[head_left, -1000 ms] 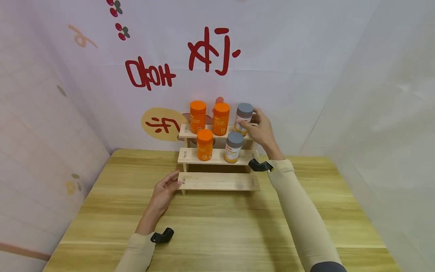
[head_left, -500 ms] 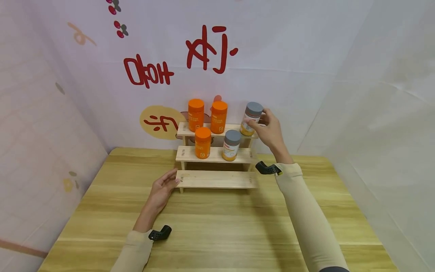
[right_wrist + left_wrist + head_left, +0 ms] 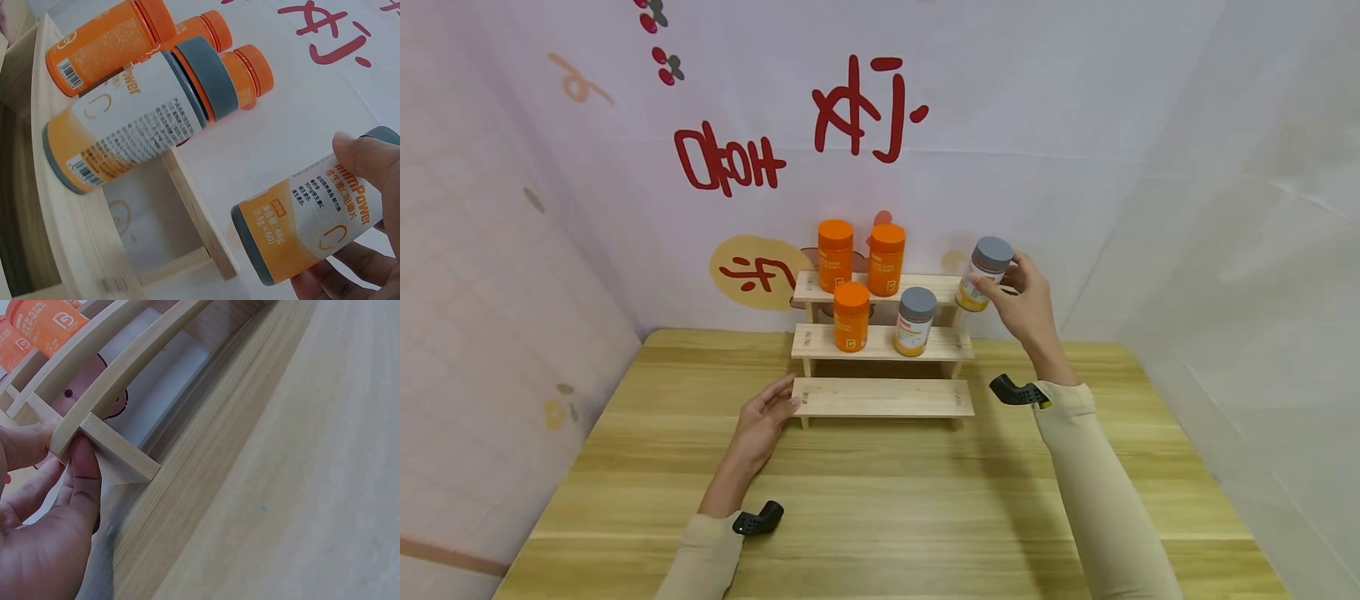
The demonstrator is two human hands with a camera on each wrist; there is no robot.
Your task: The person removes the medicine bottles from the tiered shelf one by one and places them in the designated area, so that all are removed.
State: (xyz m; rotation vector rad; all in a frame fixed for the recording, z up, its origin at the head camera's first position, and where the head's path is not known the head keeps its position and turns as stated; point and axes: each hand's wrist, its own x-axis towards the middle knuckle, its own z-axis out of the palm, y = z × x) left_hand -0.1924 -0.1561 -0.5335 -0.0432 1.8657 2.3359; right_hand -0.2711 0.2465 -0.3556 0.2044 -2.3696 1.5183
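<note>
My right hand (image 3: 1024, 302) grips a grey-capped vitamin bottle (image 3: 312, 215) with a white and orange label, thumb on its front. The bottle is tilted, off the right end of the top step of a three-step wooden rack (image 3: 883, 397). My left hand (image 3: 766, 421) pinches the left end of the rack's lowest step, thumb above and fingers below, as the left wrist view shows. A second grey-capped bottle (image 3: 915, 322) stands on the middle step beside an orange bottle (image 3: 851, 317). Two more orange bottles, one at the left (image 3: 836, 255) and one nearer the centre (image 3: 886, 259), stand on the top step.
The rack stands on a wood-grain table (image 3: 880, 508) near its back edge. Right behind it hangs a white printed cloth (image 3: 1015, 125) with red characters. Similar white cloth sides (image 3: 1240, 275) rise at left and right.
The right hand has lifted the grey-capped bottle off the top step and carried it right, beyond the rack's end. The left hand keeps its hold on the lowest step.
</note>
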